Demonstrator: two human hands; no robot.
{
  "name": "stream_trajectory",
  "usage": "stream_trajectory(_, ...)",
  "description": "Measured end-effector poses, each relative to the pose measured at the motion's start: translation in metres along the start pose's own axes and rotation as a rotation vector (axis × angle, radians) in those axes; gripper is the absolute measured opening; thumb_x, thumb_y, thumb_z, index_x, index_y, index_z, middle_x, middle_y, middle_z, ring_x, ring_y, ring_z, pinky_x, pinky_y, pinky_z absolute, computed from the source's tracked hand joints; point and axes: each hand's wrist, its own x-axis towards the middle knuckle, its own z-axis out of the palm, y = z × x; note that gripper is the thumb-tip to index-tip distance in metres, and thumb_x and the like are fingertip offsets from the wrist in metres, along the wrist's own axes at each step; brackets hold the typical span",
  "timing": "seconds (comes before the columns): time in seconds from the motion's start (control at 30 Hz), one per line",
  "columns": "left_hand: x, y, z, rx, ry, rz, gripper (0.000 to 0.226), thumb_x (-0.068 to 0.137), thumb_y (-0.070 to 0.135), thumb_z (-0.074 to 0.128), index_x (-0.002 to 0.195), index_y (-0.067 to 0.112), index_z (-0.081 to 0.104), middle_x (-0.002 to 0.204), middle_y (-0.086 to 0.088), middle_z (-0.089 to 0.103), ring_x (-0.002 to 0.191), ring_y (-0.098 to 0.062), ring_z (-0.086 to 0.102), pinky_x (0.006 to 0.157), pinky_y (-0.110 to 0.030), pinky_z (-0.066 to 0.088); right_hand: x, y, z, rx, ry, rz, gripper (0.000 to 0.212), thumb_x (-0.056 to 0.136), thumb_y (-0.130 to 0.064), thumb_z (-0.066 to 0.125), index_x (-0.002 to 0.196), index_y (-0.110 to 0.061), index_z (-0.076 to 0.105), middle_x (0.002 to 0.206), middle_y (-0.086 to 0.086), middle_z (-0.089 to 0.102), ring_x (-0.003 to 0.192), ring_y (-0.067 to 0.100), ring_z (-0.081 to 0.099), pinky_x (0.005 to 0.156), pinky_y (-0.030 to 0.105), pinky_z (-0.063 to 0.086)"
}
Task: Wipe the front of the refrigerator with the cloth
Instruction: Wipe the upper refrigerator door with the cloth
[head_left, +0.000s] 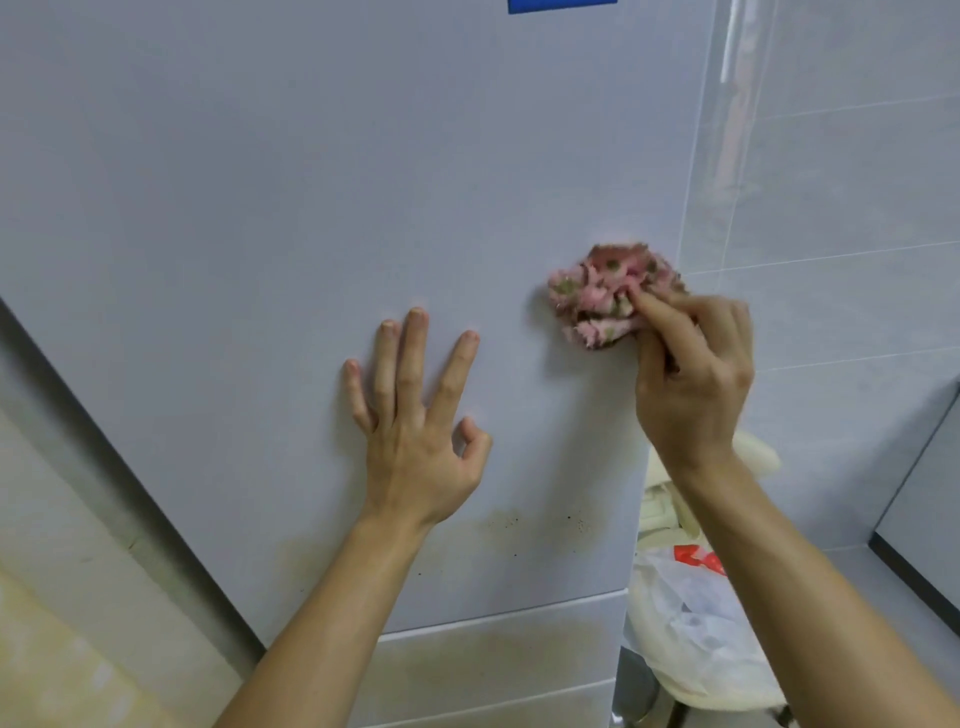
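Cloth (608, 296) in right hand (696, 384) near right edge of refrigerator (291, 171)

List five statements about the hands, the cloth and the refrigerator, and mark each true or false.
1. The right hand grips the pink cloth. True.
2. The left hand holds a spray bottle. False: its straight fingers rest on the refrigerator door.
3. The cloth is near the door's right edge. True.
4. The door is spotless. False: brownish stains show below the left hand.
5. A plastic bag lies left of the refrigerator. False: it lies to the right.
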Motion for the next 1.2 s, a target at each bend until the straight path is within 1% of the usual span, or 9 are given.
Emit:
stream_trajectory(0.23,-0.001,0.001,0.002,0.034,0.001,-0.001,0.09,0.074,0.019,0.069,0.159,0.022,0.042,0.171,-0.017,0.02,0.16,-0.038,0.013,0.126,-0.065,0.004,-0.152,0.026,-0.027,-0.019,-0.374,-0.147,0.023,0.079,0.018,0.075,0.087,-0.003,0.078,0.085,0.012,0.069,0.083,0.031,0.056,0.078,0.038,0.047)
stream_trajectory(0.37,-0.001,0.003,0.002,0.027,0.0,-0.011,0.091,0.073,0.016,0.07,0.159,0.02,0.043,0.171,-0.018,0.021,0.16,-0.038,0.011,0.126,-0.067,0.005,-0.157,0.033,-0.033,0.018,-0.533,-0.162,0.024,0.078,0.018,0.072,0.089,-0.003,0.076,0.091,0.012,0.071,0.086,0.028,0.058,0.074,0.042,0.052)
stream_trajectory(0.5,0.0,0.007,-0.001,0.026,0.006,-0.028,0.091,0.071,0.013,0.071,0.158,0.018,0.044,0.17,-0.02,0.023,0.16,-0.04,0.013,0.125,-0.068,0.007,-0.073,0.021,-0.027,0.051,-0.325,-0.075,0.03,0.092,0.013,0.063,0.112,-0.002,0.079,0.115,0.018,0.073,0.101,0.034,0.062,0.095,0.033,0.047)
stream_trajectory(0.67,0.001,0.008,-0.004,0.027,-0.014,-0.026,0.09,0.072,0.014,0.07,0.158,0.019,0.044,0.17,-0.02,0.023,0.16,-0.039,0.013,0.125,-0.068,0.007,0.033,0.002,-0.001,0.043,-0.076,-0.013,0.033,0.099,0.01,0.055,0.119,-0.004,0.077,0.115,0.018,0.069,0.103,0.034,0.056,0.089,0.023,0.04)
stream_trajectory(0.77,0.001,0.008,-0.004,0.03,-0.011,-0.028,0.09,0.071,0.013,0.07,0.158,0.019,0.045,0.17,-0.02,0.023,0.16,-0.039,0.013,0.126,-0.067,0.007,-0.01,0.004,0.002,0.048,-0.1,-0.023,0.031,0.105,0.004,0.05,0.123,-0.001,0.074,0.121,0.021,0.068,0.106,0.037,0.058,0.095,0.027,0.041)
stream_trajectory(0.87,0.001,0.01,-0.004,0.029,-0.014,-0.036,0.091,0.071,0.013,0.07,0.158,0.018,0.044,0.17,-0.02,0.023,0.16,-0.039,0.013,0.126,-0.066,0.007,-0.109,0.016,-0.007,0.064,-0.308,-0.102,0.037,0.093,0.013,0.057,0.124,-0.005,0.068,0.127,0.015,0.061,0.105,0.038,0.06,0.096,0.04,0.046)
stream_trajectory(0.97,0.0,0.01,-0.004,0.03,-0.021,-0.034,0.091,0.072,0.012,0.07,0.159,0.018,0.043,0.171,-0.019,0.021,0.16,-0.039,0.011,0.126,-0.067,0.006,-0.183,0.019,-0.023,0.079,-0.572,-0.15,0.048,0.083,0.016,0.063,0.122,-0.011,0.062,0.125,0.006,0.055,0.103,0.031,0.061,0.086,0.043,0.054)
stream_trajectory(1.03,0.0,0.009,-0.004,0.032,-0.024,-0.031,0.092,0.072,0.012,0.071,0.159,0.018,0.042,0.171,-0.019,0.02,0.161,-0.039,0.01,0.126,-0.067,0.006,-0.18,0.018,-0.026,0.1,-0.635,-0.15,0.04,0.086,0.013,0.059,0.118,-0.01,0.065,0.121,0.005,0.057,0.102,0.028,0.059,0.077,0.046,0.057)
stream_trajectory(1.2,0.0,0.007,-0.006,0.005,-0.021,-0.027,0.094,0.069,0.011,0.075,0.158,0.017,0.044,0.171,-0.018,0.021,0.161,-0.038,0.013,0.126,-0.066,0.008,-0.06,-0.01,-0.014,0.142,-0.384,-0.082,0.033,0.099,0.0,0.05,0.119,-0.004,0.076,0.118,0.017,0.068,0.106,0.033,0.06,0.089,0.038,0.053)
